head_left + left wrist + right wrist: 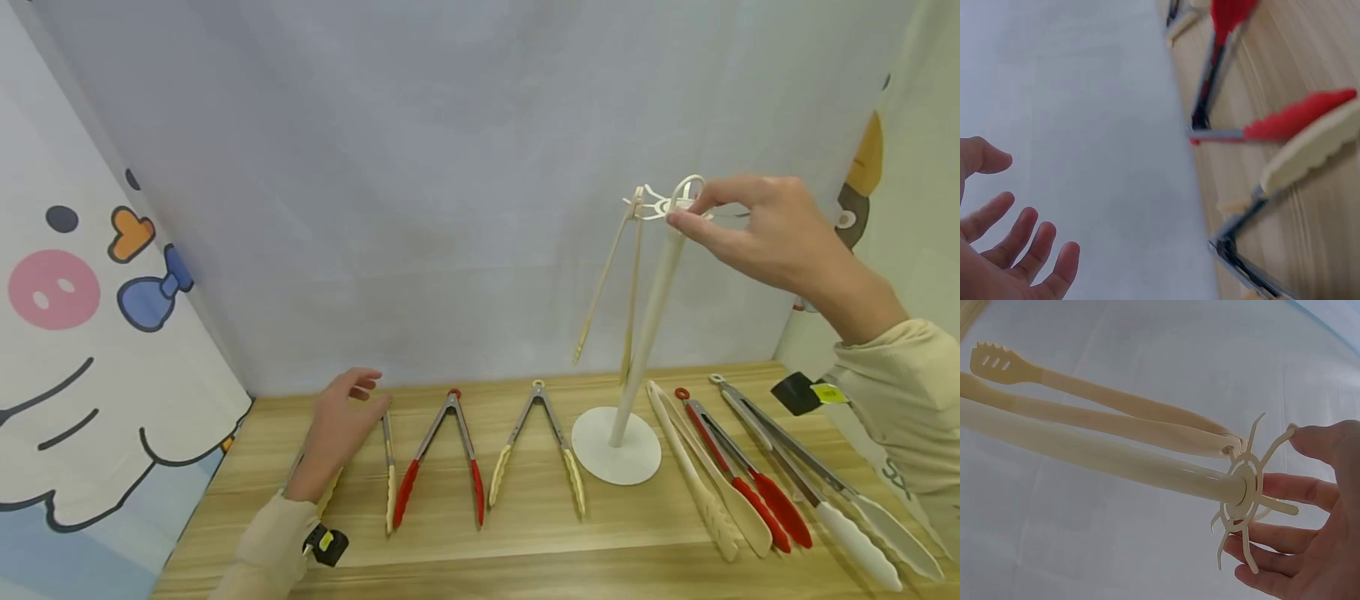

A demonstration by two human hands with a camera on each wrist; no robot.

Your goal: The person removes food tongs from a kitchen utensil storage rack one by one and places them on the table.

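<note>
A cream utensil stand (651,312) with a round base stands upright on the table. My right hand (780,233) grips its top, thumb at one hook tip and fingers behind the hooked ring (1257,481). From another hook hangs a pair of beige tongs (1129,425), slotted heads down, arms spread apart. Over the table's left part, my left hand (337,425) is held with loosely bent fingers and an empty palm. It partly hides a pair of spread metal tongs with cream tips (391,500) below it.
Spread tongs with red tips (406,492) and another cream-tipped pair (574,483) lie left of the stand. On its right lie closed beige tongs (693,483), red tongs (776,504) and white-tipped tongs (855,537). A pale curtain (412,208) hangs behind the table.
</note>
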